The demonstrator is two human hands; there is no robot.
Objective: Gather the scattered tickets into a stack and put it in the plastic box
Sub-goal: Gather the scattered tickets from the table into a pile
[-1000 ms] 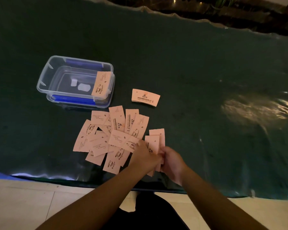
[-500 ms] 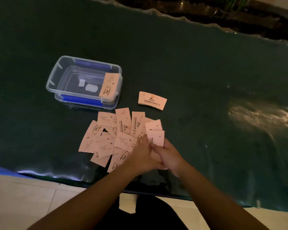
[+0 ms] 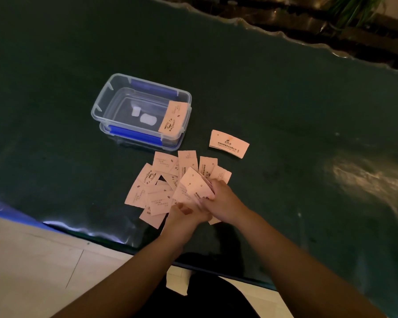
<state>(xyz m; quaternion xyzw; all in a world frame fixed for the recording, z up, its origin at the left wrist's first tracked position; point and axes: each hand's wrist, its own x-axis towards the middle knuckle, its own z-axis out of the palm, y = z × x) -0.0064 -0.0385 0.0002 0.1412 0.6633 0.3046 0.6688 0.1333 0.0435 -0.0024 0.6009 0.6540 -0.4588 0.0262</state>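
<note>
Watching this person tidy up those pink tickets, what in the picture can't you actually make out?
- Head view: how many tickets the right hand holds; its fingers cover the bundle's edge.
- What the left hand grips; the right hand overlaps it.
- Small print on the lone ticket: too small and dim.
- The two white bits inside the plastic box: blurred through the clear plastic.
- Scattered pile: overlaps hide the count.

Both my bare forearms reach forward and converge, wrists nearly touching. My right hand (image 3: pixel 221 199) lies knuckles up, its grip pinched closed with the fingers curled under. My left hand (image 3: pixel 184 214) sits just beside and slightly under it, fingers bent.
</note>
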